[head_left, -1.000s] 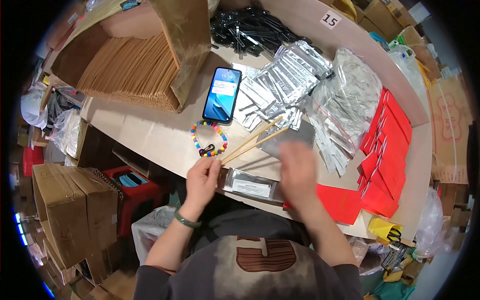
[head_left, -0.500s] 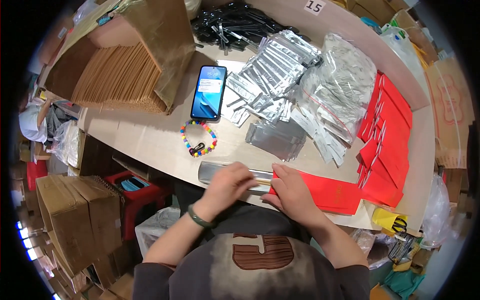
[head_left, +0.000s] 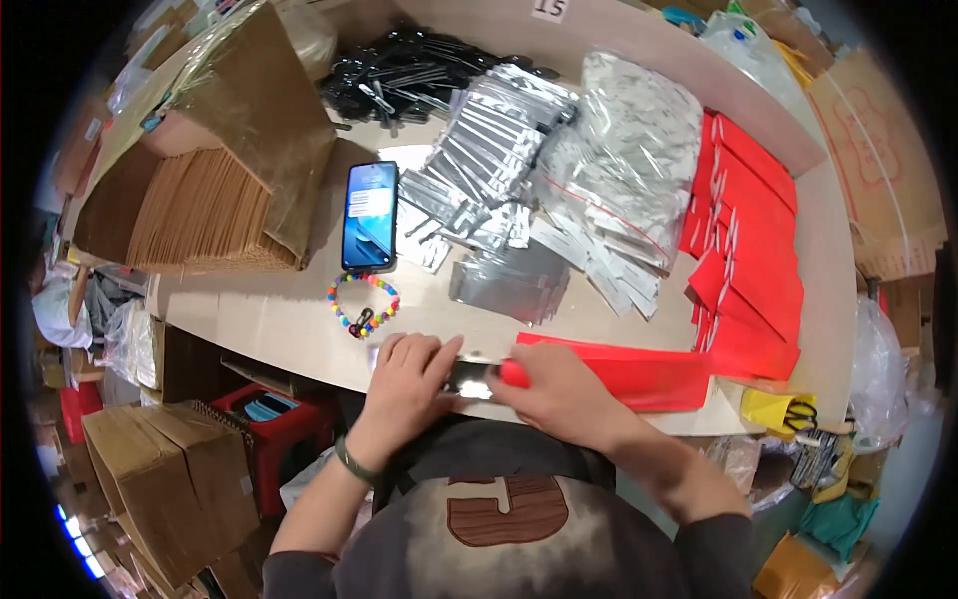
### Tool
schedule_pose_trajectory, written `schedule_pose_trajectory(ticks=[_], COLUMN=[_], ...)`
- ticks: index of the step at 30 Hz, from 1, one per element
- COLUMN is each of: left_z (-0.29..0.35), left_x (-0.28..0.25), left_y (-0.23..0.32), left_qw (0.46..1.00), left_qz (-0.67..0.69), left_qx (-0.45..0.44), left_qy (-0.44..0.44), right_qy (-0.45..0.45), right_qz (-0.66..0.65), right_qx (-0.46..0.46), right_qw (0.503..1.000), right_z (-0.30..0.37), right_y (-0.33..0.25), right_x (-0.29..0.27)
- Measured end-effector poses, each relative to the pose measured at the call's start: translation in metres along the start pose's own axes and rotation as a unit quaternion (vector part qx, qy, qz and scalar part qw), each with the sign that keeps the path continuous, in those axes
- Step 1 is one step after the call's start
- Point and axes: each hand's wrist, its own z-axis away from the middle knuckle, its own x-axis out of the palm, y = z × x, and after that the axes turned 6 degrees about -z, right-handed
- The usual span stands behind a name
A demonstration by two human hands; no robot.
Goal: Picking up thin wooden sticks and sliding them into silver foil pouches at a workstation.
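Observation:
At the front edge of the table, my left hand (head_left: 407, 384) is closed at one end of a shiny silver packet (head_left: 471, 381), its fingers bent over it. My right hand (head_left: 554, 387) pinches a small red piece (head_left: 514, 374) at the packet's other end; motion blur hides its exact shape. A long red paper sleeve (head_left: 654, 379) lies behind and to the right of that hand, partly covered by it. Beyond my hands is a small stack of clear flat pouches (head_left: 509, 285).
A phone (head_left: 370, 215) and a beaded strap (head_left: 335, 299) lie at left, by a carton (head_left: 289, 130) of brown cards. Farther back are black wrapped utensils (head_left: 399, 70), silver packets (head_left: 489, 130) and a bag of white sachets (head_left: 629, 140). Red sleeves (head_left: 758, 250) and yellow-held scissors (head_left: 798, 414) sit right.
The thin sticks by my left fingers are no longer visible. My right hand has shifted left off the red sleeve's end and now pinches a red piece. The view has turned slightly.

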Motion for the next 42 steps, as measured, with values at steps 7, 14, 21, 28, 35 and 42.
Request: schedule_pose_trajectory(ticks=[7,14,21,28,35,42], left_z=[0.001,-0.032,0.009,0.019,-0.015,-0.032], left_x=[-0.018,0.001,0.012,-0.008,-0.014,-0.133], left_y=[-0.002,0.058,0.008,-0.007,-0.022,-0.176], left_qw=[0.944,0.841,0.953,0.979,0.991,0.894], left_qz=[0.138,0.478,0.173,0.108,0.110,-0.131], left_qx=[-0.251,0.048,-0.244,-0.084,0.068,-0.295], left_qy=[-0.165,-0.247,-0.051,-0.151,-0.030,0.312], right_qy=[0.023,-0.009,-0.095,-0.034,0.161,0.253], right_qz=[0.129,0.067,0.080,-0.043,0.067,0.170], right_qx=[0.184,0.023,0.373,0.394,0.240,0.190], right_qw=[0.974,0.997,0.919,0.917,0.955,0.933], right_z=[0.064,0.031,0.014,0.005,-0.048,-0.033], right_y=[0.063,0.025,-0.006,0.006,0.053,0.107], right_x=[-0.100,-0.008,-0.002,0.016,0.001,-0.022])
